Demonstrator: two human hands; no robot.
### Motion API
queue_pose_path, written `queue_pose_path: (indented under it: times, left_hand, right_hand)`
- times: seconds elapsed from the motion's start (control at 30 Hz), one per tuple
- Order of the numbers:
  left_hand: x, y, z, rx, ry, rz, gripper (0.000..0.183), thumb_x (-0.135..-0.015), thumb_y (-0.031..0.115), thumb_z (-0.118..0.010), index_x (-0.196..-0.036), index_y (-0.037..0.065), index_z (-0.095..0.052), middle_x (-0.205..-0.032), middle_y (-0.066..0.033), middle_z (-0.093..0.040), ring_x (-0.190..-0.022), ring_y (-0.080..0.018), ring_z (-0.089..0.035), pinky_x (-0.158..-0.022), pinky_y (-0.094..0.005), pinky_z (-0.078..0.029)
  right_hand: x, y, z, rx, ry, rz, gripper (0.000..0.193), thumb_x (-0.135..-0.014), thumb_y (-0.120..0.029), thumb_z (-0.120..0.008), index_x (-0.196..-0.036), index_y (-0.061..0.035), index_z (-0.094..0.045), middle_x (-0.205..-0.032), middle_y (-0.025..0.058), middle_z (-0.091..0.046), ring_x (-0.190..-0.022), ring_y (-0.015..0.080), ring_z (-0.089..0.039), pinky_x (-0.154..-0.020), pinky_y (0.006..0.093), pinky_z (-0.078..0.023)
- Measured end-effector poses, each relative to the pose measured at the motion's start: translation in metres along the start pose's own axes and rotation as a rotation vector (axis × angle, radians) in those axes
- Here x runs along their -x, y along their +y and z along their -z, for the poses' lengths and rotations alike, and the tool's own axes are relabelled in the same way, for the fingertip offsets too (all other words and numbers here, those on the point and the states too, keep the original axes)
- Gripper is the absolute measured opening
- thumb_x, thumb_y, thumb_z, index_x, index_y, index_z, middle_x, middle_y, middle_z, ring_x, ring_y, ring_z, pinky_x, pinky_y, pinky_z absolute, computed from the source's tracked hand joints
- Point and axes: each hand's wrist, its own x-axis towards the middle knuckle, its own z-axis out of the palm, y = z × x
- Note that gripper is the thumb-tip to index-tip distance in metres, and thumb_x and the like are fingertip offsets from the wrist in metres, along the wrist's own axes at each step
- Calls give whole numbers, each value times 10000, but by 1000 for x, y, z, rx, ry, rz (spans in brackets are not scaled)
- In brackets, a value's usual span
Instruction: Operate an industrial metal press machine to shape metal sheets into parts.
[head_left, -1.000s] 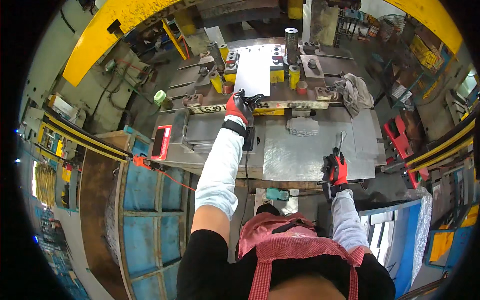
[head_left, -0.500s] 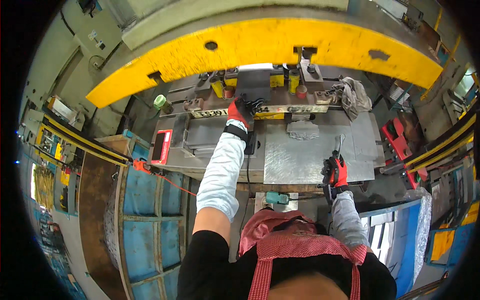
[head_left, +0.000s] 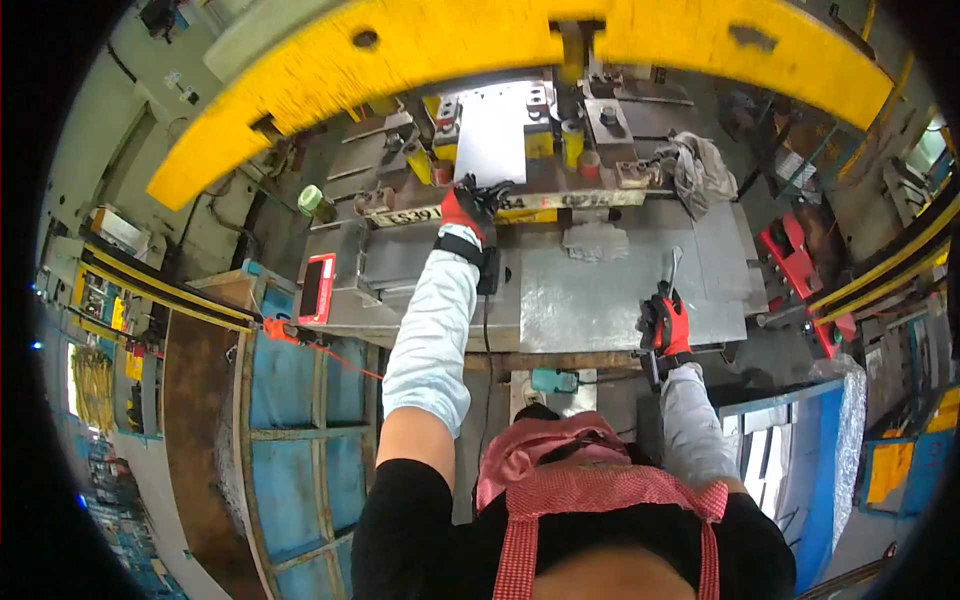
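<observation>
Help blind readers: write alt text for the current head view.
Red-and-black gloved left hand at the near edge of a bright rectangular sheet; red-and-black gloved right hand holding a slim silver tool over a wide grey metal plate. A long yellow beam spans the top.

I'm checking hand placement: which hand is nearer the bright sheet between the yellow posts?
Left. The left hand is at the near end of the bright sheet; the right hand is off right, nearer the body.

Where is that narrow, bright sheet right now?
In the head view, the bright sheet lies at upper centre, between yellow posts, just beyond the left hand.
</observation>
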Motion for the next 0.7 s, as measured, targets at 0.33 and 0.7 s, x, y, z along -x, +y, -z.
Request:
queue_pose_path:
  times: [0.33,0.7]
  left_hand:
    - [-11,18,46,-28,-205,-129,356,-889,159,-433,-1178,-48,-421,-1102,-209,-535,-967,-373,-552,-833,-489,-486]
    - [-5,11,37,81,-134,46,432,-893,341,-421,-1063,-57,-408,-952,-349,-541,-827,-424,-596,-715,-439,-539]
  right_hand:
    - [9,9,-25,193,-57,-5,161,-804,-58,-540,-927,-68,-436,-704,64,-517,-546,164,-521,-460,316,-438]
    - [-110,-67,-283,635,-484,211,343,-808,-148,-583,-1132,-56,-522,-739,-37,-480,-675,57,-424,-556,211,-367]
